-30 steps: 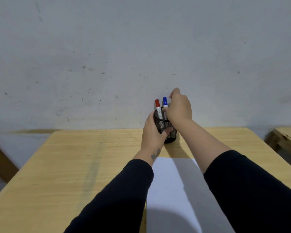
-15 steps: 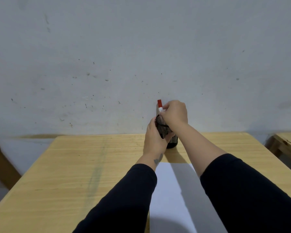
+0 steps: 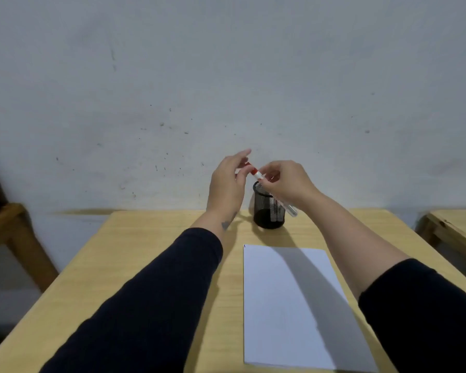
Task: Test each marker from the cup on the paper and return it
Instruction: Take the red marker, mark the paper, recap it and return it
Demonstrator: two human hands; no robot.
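A black mesh cup (image 3: 267, 214) stands on the wooden table (image 3: 145, 254) near its far edge. My right hand (image 3: 285, 185) grips a white marker (image 3: 290, 208) with a red cap (image 3: 251, 168), held tilted just above the cup's rim. My left hand (image 3: 226, 184) is raised beside it, thumb and fingers pinching the red cap. Another white marker body shows faintly through the cup's mesh. A white sheet of paper (image 3: 288, 305) lies on the table in front of the cup, partly shaded by my right arm.
A plain grey wall rises right behind the table. A wooden frame (image 3: 14, 232) stands at the left, and another wooden table corner (image 3: 452, 224) is at the right. My dark sleeves cover the near table.
My right hand has lifted the red-capped marker out of the cup and tilted it. My left hand has let go of the cup and risen to the marker's cap.
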